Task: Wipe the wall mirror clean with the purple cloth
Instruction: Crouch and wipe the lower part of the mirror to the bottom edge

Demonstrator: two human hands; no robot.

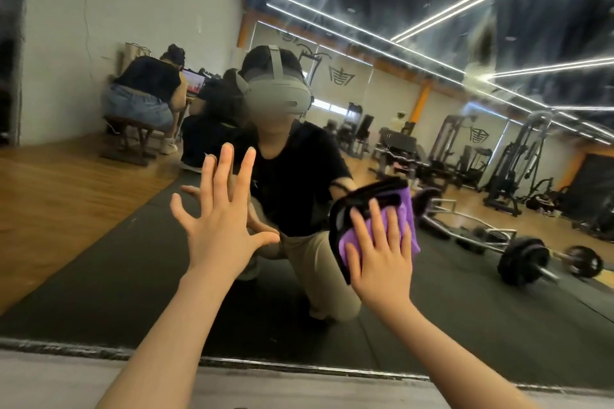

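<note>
The wall mirror (pixel 432 43) fills almost the whole head view and shows streaky smears in its upper right. My right hand (pixel 382 252) lies flat with straight fingers on the purple cloth (pixel 403 219), pressing it against the glass right of centre. The cloth has a dark edge that folds over at its top and left. My left hand (pixel 219 222) is spread wide, its fingers straight, flat against the glass to the left of the cloth. Behind both hands the glass reflects me crouching.
The mirror's lower edge (pixel 299 367) runs across the bottom above a pale ledge (pixel 50 382). Reflected in the glass are a barbell and gym machines on the right, black floor mats, and people seated at a desk on the left.
</note>
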